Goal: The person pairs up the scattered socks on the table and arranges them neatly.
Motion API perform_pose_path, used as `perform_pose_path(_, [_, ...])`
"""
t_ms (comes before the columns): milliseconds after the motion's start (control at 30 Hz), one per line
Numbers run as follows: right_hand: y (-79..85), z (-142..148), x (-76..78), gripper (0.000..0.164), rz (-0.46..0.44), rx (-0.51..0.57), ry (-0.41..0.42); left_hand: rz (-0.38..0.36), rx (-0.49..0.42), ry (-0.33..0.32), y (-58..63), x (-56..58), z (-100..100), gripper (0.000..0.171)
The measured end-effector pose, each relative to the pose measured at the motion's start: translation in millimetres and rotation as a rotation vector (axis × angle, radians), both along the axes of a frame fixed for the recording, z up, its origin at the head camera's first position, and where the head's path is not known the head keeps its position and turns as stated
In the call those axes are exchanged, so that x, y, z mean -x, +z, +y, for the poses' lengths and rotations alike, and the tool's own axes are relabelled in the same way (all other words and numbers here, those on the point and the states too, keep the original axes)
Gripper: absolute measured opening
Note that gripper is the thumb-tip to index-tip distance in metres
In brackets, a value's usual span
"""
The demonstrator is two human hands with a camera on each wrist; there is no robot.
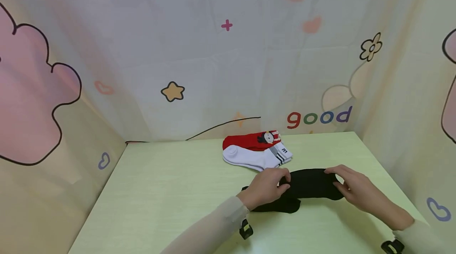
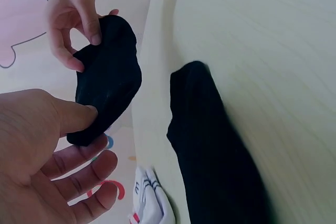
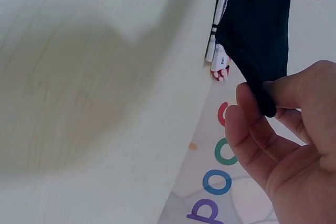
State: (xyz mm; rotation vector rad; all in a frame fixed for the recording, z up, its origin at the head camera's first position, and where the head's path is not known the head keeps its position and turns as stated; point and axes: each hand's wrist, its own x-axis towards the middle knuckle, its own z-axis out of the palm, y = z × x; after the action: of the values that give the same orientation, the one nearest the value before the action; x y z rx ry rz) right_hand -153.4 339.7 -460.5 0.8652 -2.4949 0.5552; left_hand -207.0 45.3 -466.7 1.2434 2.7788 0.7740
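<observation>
A black sock (image 1: 310, 183) is stretched between both hands, held up above the table. My left hand (image 1: 267, 186) pinches its left end between thumb and index finger, the other fingers loosely bent in the left wrist view. At the opposite end my right hand (image 1: 356, 188) pinches the edge with thumb and fingertips. Beneath the left hand a second black sock (image 2: 210, 145) lies flat on the table, partly covered by that hand in the head view.
Behind the hands, a folded pair of white socks (image 1: 249, 157) with dark stripes lies against red socks (image 1: 242, 142) bearing a cartoon figure. The pale table (image 1: 160, 190) meets a printed curtain (image 1: 213, 68) at its back and sides.
</observation>
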Motion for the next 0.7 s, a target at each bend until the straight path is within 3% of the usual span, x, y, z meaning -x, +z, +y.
perform_pose_path(700, [9.9,-38.7,11.4,0.05,-0.098,-0.039,0.011,-0.057,-0.048,0.093,-7.2,1.8,-41.3,0.017])
